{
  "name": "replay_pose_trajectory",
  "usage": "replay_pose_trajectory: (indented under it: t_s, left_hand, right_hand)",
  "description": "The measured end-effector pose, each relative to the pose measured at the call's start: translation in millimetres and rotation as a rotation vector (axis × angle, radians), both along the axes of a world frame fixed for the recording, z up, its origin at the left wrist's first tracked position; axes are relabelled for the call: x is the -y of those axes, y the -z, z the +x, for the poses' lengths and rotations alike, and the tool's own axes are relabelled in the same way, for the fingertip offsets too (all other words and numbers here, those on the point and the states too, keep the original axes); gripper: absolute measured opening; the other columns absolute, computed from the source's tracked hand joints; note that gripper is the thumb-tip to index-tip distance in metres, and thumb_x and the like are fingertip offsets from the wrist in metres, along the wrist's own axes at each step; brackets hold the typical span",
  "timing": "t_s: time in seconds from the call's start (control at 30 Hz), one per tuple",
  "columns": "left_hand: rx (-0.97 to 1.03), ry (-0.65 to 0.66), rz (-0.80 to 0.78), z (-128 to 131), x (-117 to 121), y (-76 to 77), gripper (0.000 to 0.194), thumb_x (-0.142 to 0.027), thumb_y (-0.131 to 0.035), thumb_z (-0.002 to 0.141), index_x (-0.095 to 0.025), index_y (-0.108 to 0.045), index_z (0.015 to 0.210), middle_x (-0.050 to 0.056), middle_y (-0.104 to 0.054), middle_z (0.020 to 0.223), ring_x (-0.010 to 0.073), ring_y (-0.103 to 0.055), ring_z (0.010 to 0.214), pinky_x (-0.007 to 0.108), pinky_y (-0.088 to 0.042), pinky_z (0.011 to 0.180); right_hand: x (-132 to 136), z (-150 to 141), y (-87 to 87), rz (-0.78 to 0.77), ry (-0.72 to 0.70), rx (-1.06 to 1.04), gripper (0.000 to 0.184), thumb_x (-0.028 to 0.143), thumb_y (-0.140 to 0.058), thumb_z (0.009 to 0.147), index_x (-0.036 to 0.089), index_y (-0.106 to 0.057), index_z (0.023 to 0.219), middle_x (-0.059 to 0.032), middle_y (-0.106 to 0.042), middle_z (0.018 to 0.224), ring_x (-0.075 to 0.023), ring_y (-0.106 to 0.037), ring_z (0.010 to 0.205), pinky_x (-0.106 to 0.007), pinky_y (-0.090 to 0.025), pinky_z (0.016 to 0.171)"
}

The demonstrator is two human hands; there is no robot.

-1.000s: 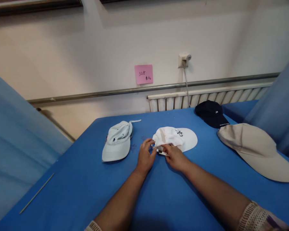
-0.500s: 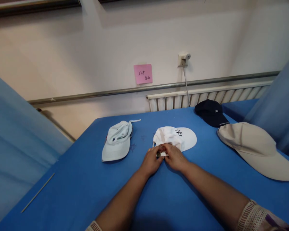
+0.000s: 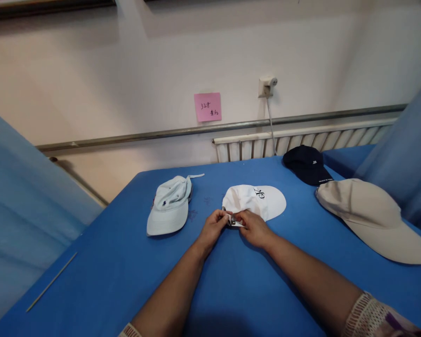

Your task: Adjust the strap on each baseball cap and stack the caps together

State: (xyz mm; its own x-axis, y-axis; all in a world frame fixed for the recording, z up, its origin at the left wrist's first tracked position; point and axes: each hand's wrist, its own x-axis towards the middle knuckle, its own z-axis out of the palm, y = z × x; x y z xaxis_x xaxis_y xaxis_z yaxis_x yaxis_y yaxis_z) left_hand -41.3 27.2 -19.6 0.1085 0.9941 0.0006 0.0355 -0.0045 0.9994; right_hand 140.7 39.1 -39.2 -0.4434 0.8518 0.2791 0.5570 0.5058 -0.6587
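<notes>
Watching from far off, I see the left hand (image 3: 214, 229) and right hand (image 3: 255, 229), fingers pinched on the back strap (image 3: 239, 224) of the white cap (image 3: 244, 199), which lies on the blue sheet (image 3: 126, 267). It should be light and floppy, stiffer at the brim (image 3: 276, 203), so I'd hold the strap's edges. Farther back sits a dark cap (image 3: 304, 164).

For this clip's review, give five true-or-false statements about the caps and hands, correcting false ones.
1. The left hand and right hand touch the white black-lettered fabric cap. True.
2. The white cap's brim points left. False: it points right.
3. The pale blue fabric cap lies left of the white cap. True.
4. The navy fabric cap lies farther back than the beige fabric cap. True.
5. The left hand holds the brim. False: it is at the back strap.
</notes>
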Motion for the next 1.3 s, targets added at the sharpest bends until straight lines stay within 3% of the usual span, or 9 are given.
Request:
replay_pose_trajectory:
  t_s: [0.13, 0.27, 0.37, 0.5, 0.8, 1.0, 1.13, 1.3]
  left_hand:
    - [-0.195, 0.028, 0.103, -9, -1, -5.1, 0.025, -0.024, -0.066, 0.075, -0.018, -0.062, 0.099, 0.007, -0.069, 0.099, 0.0193, -0.062, 0.094, 0.033, -0.045, 0.089]
    - [-0.432, 0.066, 0.185, -14, 1, -7.0, 0.021, -0.019, -0.062, 0.076, -0.019, -0.065, 0.098, 0.003, -0.069, 0.09, 0.0183, -0.062, 0.085, 0.03, -0.045, 0.082]
    - [-0.405, 0.079, 0.197, -12, 2, -5.1, 0.02, -0.02, -0.06, 0.078, -0.019, -0.064, 0.098, 0.002, -0.068, 0.086, 0.0171, -0.061, 0.081, 0.029, -0.046, 0.079]
    - [-0.309, 0.085, 0.176, -8, 3, -1.3, 0.032, -0.015, -0.063, 0.074, -0.019, -0.062, 0.106, 0.004, -0.068, 0.091, 0.017, -0.062, 0.082, 0.029, -0.047, 0.078]
    - [-0.195, 0.003, 0.083, -4, 2, 1.8, 0.038, -0.021, -0.07, 0.073, -0.016, -0.06, 0.11, 0.008, -0.067, 0.101, 0.0149, -0.064, 0.076, 0.028, -0.051, 0.072]
    - [-0.384, 0.015, 0.218, -13, 2, -7.3, 0.033, -0.024, -0.07, 0.073, -0.021, -0.068, 0.106, 0.005, -0.072, 0.095, 0.0222, -0.064, 0.094, 0.038, -0.044, 0.096]
    - [-0.499, 0.073, 0.258, -13, 5, -10.9, 0.032, -0.023, -0.068, 0.073, -0.023, -0.07, 0.105, 0.003, -0.072, 0.087, 0.0235, -0.061, 0.091, 0.04, -0.039, 0.1]
    - [-0.712, -0.092, 0.352, -17, 3, -13.8, 0.028, -0.016, -0.063, 0.072, -0.024, -0.071, 0.098, 0.005, -0.07, 0.085, 0.0257, -0.057, 0.092, 0.041, -0.036, 0.099]
  right_hand:
    - [0, -1, -2.8, -0.014, 0.024, 0.0, 0.02, 0.009, -0.055, 0.077, 0.019, -0.063, 0.093, -0.0047, -0.062, 0.092, -0.0179, -0.058, 0.085, -0.029, -0.044, 0.076]
    - [2, -1, -5.3, -0.025, 0.014, -0.061, 0.031, 0.009, -0.058, 0.077, 0.021, -0.064, 0.105, -0.0057, -0.063, 0.099, -0.0186, -0.059, 0.089, -0.03, -0.046, 0.079]
    - [5, -2, -6.4, -0.008, -0.043, -0.105, 0.035, 0.016, -0.065, 0.077, 0.023, -0.063, 0.111, -0.0055, -0.064, 0.104, -0.0199, -0.059, 0.094, -0.032, -0.047, 0.082]
    - [8, -4, -6.5, 0.048, -0.069, -0.062, 0.034, 0.023, -0.073, 0.075, 0.022, -0.064, 0.108, -0.0062, -0.064, 0.106, -0.0231, -0.058, 0.1, -0.038, -0.046, 0.087]
    - [12, -10, -12.2, 0.155, -0.078, 0.039, 0.022, 0.025, -0.07, 0.079, 0.019, -0.06, 0.098, -0.007, -0.064, 0.099, -0.0235, -0.059, 0.095, -0.041, -0.044, 0.088]
    - [14, -7, -18.2, 0.16, -0.043, -0.038, 0.015, 0.02, -0.061, 0.084, 0.02, -0.061, 0.098, -0.0056, -0.066, 0.095, -0.0211, -0.06, 0.093, -0.036, -0.044, 0.085]
    - [14, -7, -17.9, 0.15, -0.041, -0.062, 0.017, 0.018, -0.06, 0.082, 0.02, -0.061, 0.099, -0.0051, -0.065, 0.094, -0.0206, -0.06, 0.091, -0.035, -0.044, 0.083]
    - [15, -7, -18.2, 0.206, -0.006, -0.095, 0.016, 0.015, -0.06, 0.079, 0.02, -0.058, 0.094, -0.0034, -0.063, 0.086, -0.0197, -0.058, 0.083, -0.034, -0.043, 0.08]
